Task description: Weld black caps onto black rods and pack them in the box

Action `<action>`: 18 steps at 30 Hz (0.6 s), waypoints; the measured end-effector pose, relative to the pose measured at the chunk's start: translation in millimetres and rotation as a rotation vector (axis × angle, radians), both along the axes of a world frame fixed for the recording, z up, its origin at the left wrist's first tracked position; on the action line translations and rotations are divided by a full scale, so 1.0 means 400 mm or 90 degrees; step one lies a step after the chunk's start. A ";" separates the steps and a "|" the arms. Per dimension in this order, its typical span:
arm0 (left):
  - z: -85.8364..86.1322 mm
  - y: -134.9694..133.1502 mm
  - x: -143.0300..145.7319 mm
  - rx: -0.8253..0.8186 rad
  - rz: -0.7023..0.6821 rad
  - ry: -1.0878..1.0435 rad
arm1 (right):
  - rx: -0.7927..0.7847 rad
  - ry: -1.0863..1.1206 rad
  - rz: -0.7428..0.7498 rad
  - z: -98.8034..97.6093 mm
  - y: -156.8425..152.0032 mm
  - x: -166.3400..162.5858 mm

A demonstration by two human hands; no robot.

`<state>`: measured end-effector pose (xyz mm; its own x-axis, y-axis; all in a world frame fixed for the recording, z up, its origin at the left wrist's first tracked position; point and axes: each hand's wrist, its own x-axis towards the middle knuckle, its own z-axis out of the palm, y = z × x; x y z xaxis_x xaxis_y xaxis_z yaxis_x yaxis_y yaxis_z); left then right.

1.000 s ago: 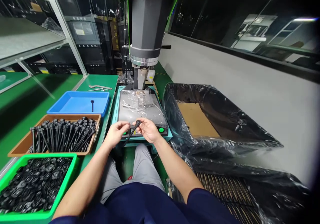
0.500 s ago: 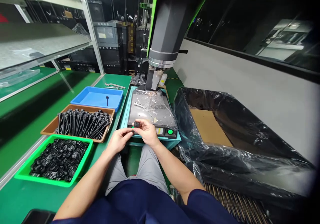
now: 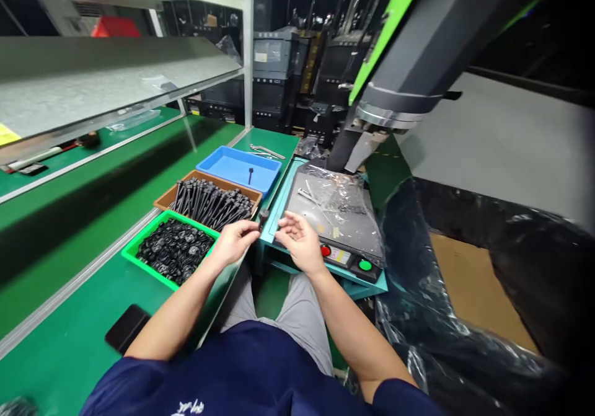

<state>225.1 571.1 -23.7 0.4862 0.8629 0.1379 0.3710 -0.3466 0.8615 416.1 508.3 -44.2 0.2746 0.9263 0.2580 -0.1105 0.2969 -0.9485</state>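
Observation:
My left hand (image 3: 236,241) pinches a black rod-like part with a thick head (image 3: 263,216) between thumb and fingertips, head up. A gap separates that part from my right hand (image 3: 300,242), which is open with fingers apart and nothing in it. Just left of my left hand, a green tray (image 3: 134,250) holds many small black round parts (image 3: 176,248). Behind it, a brown tray (image 3: 160,201) is heaped with long black headed rods (image 3: 209,200). One more such rod (image 3: 250,175) lies in the blue tray (image 3: 223,167) beyond.
Right of my hands stands a machine base (image 3: 334,205) with a red button (image 3: 326,250), a green button (image 3: 365,265) and a slanted dark head (image 3: 404,75) above. A bin lined with black plastic (image 3: 413,292) is far right. A phone (image 3: 126,328) lies near my left forearm.
My hands have come apart; the left keeps the black part, the right has let go and opened. The view has turned left, so trays and machine appear further right.

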 end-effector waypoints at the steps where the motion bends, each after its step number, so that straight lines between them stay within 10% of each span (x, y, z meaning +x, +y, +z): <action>1: 0.006 0.026 -0.033 0.010 0.060 0.020 | -0.010 0.010 0.007 -0.004 -0.002 0.004; 6: 0.017 0.190 -0.154 0.042 0.276 0.195 | -0.060 0.041 0.016 -0.032 -0.024 0.028; 18: -0.057 0.267 -0.128 0.049 0.124 0.578 | -0.174 0.000 -0.157 -0.040 -0.169 0.162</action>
